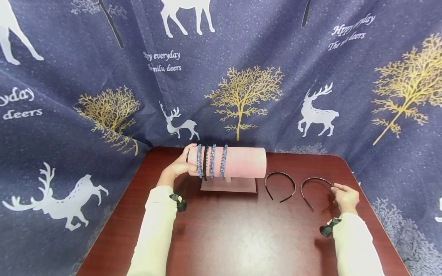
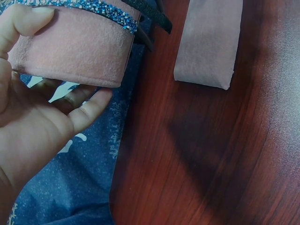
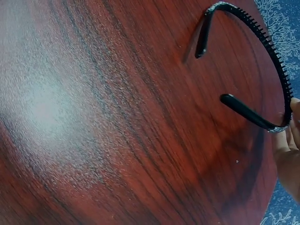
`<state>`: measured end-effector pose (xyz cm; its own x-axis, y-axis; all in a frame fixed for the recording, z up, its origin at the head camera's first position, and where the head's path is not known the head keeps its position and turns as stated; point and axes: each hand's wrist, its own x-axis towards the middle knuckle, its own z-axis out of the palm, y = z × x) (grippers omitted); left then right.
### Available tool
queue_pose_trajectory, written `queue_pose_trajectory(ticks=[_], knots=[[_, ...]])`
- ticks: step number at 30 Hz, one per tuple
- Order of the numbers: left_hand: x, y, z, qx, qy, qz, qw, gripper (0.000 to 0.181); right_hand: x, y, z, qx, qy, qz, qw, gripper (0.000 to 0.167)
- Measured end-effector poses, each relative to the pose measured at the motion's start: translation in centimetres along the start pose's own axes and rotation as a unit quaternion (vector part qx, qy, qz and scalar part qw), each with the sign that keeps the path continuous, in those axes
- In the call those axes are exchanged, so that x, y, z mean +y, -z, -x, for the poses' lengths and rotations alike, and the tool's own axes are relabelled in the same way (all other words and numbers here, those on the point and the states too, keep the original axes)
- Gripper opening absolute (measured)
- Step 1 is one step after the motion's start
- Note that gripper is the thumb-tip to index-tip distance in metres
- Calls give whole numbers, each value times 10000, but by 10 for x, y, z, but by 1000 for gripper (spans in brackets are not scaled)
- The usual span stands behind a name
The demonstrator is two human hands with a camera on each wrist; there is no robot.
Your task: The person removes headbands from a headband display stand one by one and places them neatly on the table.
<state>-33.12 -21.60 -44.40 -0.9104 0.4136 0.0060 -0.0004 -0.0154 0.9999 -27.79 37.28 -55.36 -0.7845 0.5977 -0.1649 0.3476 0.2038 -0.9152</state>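
Observation:
My left hand (image 1: 180, 165) grips the left end of a pink, fabric-covered headband stand (image 1: 245, 163), its thumb on the front and its other fingers behind and beneath. Several headbands circle the roll's left half: glittery blue ones, such as the rightmost blue headband (image 1: 224, 161), and one black headband (image 1: 205, 163). Far to the right, my right hand (image 1: 346, 197) pinches one side of a toothed black headband (image 3: 276, 56) with sparkly trim. In the right wrist view both tips of that headband point left, over the table. Part of the right hand lies outside that view.
Another dark headband (image 1: 280, 172) lies on the table between the stand and my right hand. The stand's flat pink base (image 1: 228, 186) rests on the reddish-brown wooden table (image 1: 221, 237). Behind the table hangs a blue cloth (image 1: 276, 50) printed with deer and trees.

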Motion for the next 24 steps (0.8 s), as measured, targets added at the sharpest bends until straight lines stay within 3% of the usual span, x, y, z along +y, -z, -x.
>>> queue_pose_trajectory(ticks=[4,11,24], knots=[[5,-3,2,2,42,-37,10000,105,6,-2,-1,179,20,-275,9995,25],[5,-3,1,14,84,26,10000,106,6,-5,1,-68,-152,-684,9975,46],[3,-1,1,-27,-26,-59,10000,104,9,-5,4,-215,42,-626,9978,49]])
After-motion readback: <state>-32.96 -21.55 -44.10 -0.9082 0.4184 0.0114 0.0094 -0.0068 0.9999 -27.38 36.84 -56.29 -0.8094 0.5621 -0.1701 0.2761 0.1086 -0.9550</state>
